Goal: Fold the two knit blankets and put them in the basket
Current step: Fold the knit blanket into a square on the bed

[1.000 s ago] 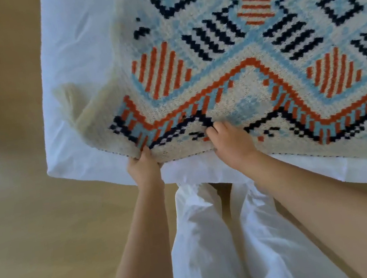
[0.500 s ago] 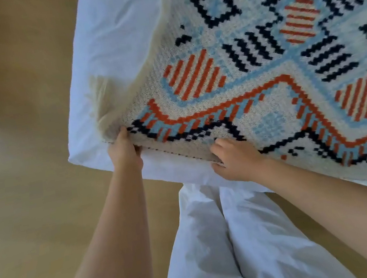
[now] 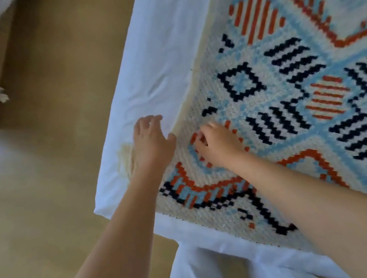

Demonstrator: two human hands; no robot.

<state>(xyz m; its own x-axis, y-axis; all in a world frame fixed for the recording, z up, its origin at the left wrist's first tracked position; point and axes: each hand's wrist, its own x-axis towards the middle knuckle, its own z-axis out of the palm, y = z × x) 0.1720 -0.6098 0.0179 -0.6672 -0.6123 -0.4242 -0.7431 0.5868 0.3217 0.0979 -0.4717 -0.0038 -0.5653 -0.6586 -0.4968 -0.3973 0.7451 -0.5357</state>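
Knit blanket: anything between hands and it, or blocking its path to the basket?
Nothing visible. The left hand sits at the left edge of the knit blanket, fingers spread over the white sheet; the right hand is on its pattern, fingers curled, grip too blurred to tell. The basket is out of view; that path is unknown.

White-sheeted bed (image 3: 164,53) — patterned knit blanket (image 3: 290,88) on top

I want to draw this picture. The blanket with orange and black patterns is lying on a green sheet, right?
Not quite. The sheet is white, not green. The head view shows the blanket with orange and black patterns lying on it.
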